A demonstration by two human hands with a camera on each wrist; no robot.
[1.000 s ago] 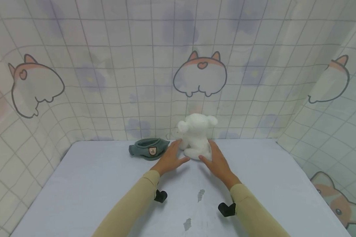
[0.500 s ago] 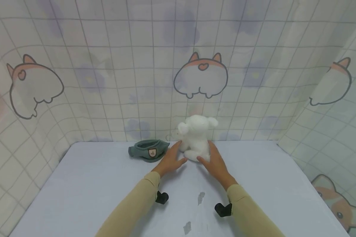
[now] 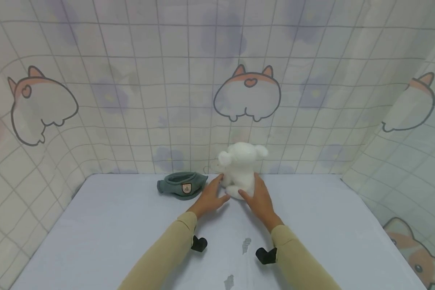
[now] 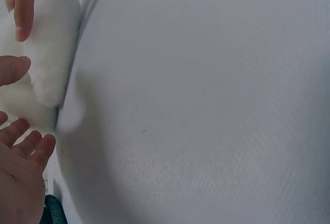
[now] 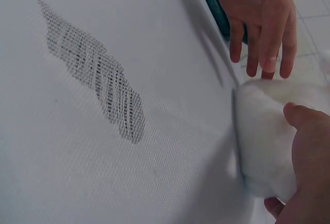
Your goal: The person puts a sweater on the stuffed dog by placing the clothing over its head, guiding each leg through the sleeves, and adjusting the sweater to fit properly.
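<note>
A white plush toy (image 3: pixel 242 165) with round ears sits against the patterned backdrop at the table's far edge, its back towards me. My left hand (image 3: pixel 208 199) is at its left side, fingers extended and spread, fingertips right at the plush in the right wrist view. On the opposite side my right hand (image 3: pixel 260 201) holds the plush, thumb (image 5: pixel 296 114) on its back and fingers along its flank. Just left of my left hand lies a small green cloth garment (image 3: pixel 174 187), with an opening on top and a shield-shaped badge.
The white-covered table (image 3: pixel 112 233) has grey worn patches (image 3: pixel 246 245) in front of the hands. A tiled-pattern curtain (image 3: pixel 148 100) with cartoon corgis rises behind and on both sides. Black wrist-camera mounts (image 3: pixel 266 256) stick out from under the sleeves.
My right hand has shifted slightly left, its thumb further across the plush toy's back. The left hand stays about the same, and the head view has tilted a little.
</note>
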